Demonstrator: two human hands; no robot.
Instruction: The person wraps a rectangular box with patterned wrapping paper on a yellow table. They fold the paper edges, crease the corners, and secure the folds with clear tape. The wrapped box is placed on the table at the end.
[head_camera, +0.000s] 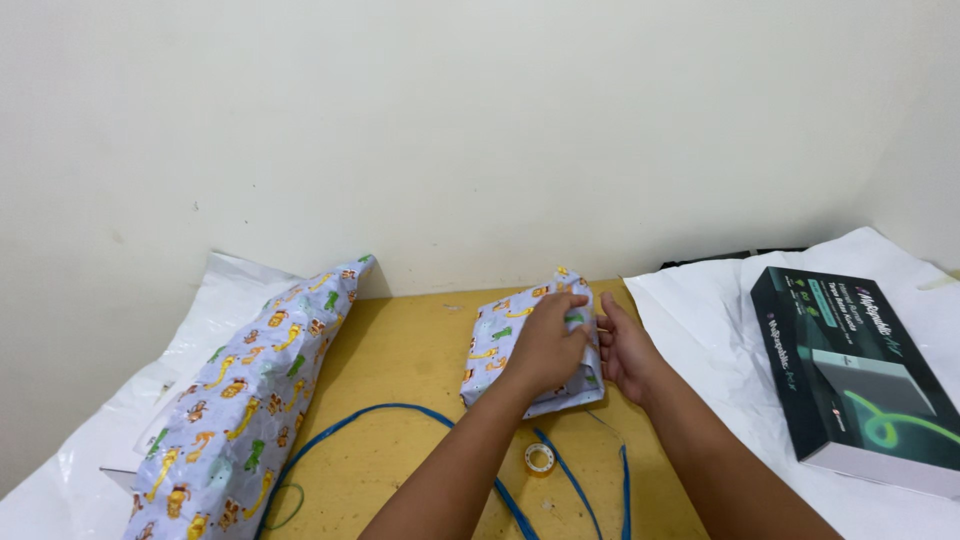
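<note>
Resting near the back edge of a yellow tabletop (400, 360), close to the pale wall, a small wrapped parcel (500, 345) in light blue paper with orange, yellow and green cartoon animals. Left hand (548, 345) lies palm-down over its top, fingers curled onto the right upper edge, pressing paper rather than pinching it. Right hand (625, 350) flat against the parcel's right side, fingers open and extended, touching the wrapping; nothing enclosed in it. Forearms come in from bottom centre, left crossing slightly toward the right. Larger wrapped package (240, 410), same paper, long and slanted, well apart at left on white plastic sheeting (60, 480). Dark rectangular box (860, 370) with green markings and a white base at right, on white sheeting. Blue ribbon (400, 415) loops across the table; small roll of clear tape (539, 459) just below the parcel.
</note>
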